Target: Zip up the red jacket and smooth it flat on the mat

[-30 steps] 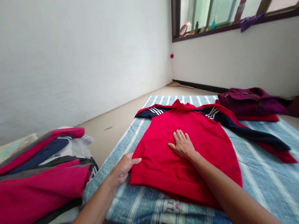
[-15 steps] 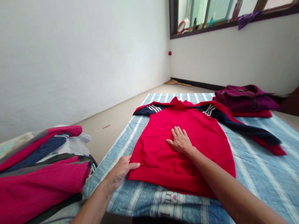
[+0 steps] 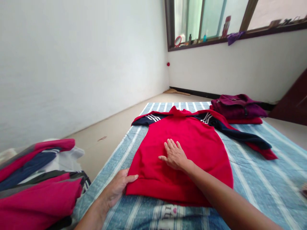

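Observation:
A red track top (image 3: 192, 140) with navy, white-striped sleeves lies spread on a blue-and-white striped bed cover (image 3: 251, 172), its collar at the far end. My left hand (image 3: 117, 187) pinches the near left corner of its hem, thumb on top and the other fingers partly hidden. Flat on the middle of the fabric rests my right hand (image 3: 175, 155), its fingers stretched out. One sleeve reaches out to the right, while the left sleeve looks bent near the cover's edge.
To the left sits a pile of clothes (image 3: 40, 195) in pink, navy and white. Folded purple and red garments (image 3: 240, 107) are stacked at the far right. White walls meet behind the bed, below a window sill (image 3: 216, 41) holding small items. A hair tie-like loop (image 3: 102, 138) lies on the floor.
The view has turned slightly right and up. My right hand has slid a little left and nearer over the track top, whose lower part looks smoother. My left hand keeps its hold.

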The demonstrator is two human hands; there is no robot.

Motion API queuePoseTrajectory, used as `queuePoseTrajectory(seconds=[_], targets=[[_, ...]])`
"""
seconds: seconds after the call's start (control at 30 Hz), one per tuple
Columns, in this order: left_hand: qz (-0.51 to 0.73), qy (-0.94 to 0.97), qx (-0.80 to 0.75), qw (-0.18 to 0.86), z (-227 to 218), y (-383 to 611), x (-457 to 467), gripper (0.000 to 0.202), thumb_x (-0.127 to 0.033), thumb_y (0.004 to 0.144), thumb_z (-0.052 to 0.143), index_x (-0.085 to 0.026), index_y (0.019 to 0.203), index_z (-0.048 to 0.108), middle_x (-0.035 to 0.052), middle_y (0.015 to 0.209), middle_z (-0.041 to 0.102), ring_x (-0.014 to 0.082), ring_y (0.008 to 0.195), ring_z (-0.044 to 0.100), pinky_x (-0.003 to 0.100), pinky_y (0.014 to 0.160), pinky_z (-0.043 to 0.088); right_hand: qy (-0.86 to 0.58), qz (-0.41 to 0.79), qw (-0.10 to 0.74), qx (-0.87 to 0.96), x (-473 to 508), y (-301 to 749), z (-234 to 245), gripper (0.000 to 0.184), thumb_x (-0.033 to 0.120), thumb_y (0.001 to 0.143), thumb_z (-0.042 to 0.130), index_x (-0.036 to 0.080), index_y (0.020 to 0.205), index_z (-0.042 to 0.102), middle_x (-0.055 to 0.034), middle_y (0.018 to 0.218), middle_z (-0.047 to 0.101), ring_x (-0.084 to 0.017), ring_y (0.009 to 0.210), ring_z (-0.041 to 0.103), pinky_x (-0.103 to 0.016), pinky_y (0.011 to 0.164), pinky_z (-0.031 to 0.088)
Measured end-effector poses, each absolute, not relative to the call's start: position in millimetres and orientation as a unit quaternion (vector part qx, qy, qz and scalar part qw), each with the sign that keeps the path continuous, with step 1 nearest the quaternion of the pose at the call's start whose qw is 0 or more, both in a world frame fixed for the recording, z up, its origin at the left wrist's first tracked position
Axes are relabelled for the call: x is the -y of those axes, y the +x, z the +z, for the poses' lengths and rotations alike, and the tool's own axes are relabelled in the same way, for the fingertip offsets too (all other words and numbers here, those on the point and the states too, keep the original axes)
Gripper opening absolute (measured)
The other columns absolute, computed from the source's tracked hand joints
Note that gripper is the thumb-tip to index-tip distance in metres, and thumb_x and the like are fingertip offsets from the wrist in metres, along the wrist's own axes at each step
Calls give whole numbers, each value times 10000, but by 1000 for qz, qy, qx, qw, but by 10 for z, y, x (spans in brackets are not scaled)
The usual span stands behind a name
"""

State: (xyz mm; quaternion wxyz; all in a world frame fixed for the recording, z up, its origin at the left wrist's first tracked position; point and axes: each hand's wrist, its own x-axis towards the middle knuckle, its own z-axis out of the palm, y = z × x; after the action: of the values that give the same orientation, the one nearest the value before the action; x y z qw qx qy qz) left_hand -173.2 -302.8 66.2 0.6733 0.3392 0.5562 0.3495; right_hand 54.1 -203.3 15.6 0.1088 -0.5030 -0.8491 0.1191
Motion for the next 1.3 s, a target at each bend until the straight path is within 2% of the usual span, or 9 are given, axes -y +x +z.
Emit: queuePoseTrajectory(seconds=[0.1,0.23,0.6,0.83,0.97,1.13,1.3], targets=[[360,327,-555,675,641,-1733,3020,398,-280,633,781,-138,991,683,119,970,725,311,927,672,414,880,506,-487,132,111,856,2114,479,118,831,678,875,243,63,1432,298,-190,1496,214,-302,1392,145,-492,1113,114],[355,314,-570,671,647,-1728,3000,421,-279,611,799,-135,991,690,115,918,735,328,890,681,424,831,532,-488,142,120,853,2095,471,100,832,674,872,266,64,1436,283,-190,1501,195,-303,1394,133,-501,1113,113],[348,284,-571,687,671,-1730,3014,366,-270,680,763,-112,1002,693,133,924,732,352,936,665,454,846,528,-480,147,169,848,2298,457,110,830,662,877,284,28,1411,328,-245,1469,246,-337,1378,171,-504,1112,143],[366,242,-592,676,746,-1660,3008,376,-237,576,828,-114,912,714,126,921,734,358,936,663,443,850,539,-486,152,173,843,2287,468,139,801,639,879,332,34,1404,340,-243,1461,266,-333,1372,193,-504,1109,162],[360,244,-587,683,769,-1652,3020,362,-266,603,817,-115,916,717,121,893,738,352,934,665,434,854,539,-469,151,192,849,2526,552,305,763,618,893,322,52,1404,350,-232,1456,288,-326,1368,208,-486,1109,189],[363,249,-589,678,777,-1639,3027,395,-277,589,823,-128,939,713,105,887,741,350,918,671,427,843,546,-453,178,186,853,3000,735,360,783,669,873,281,100,1401,379,-229,1447,298,-340,1358,213,-472,1103,217],[360,261,-607,659,782,-1614,3022,372,-313,602,818,-140,913,710,100,897,741,336,942,666,397,838,551,-435,173,164,868,3166,840,212,866,720,825,331,58,1378,400,-280,1426,290,-374,1346,200,-481,1090,244]])
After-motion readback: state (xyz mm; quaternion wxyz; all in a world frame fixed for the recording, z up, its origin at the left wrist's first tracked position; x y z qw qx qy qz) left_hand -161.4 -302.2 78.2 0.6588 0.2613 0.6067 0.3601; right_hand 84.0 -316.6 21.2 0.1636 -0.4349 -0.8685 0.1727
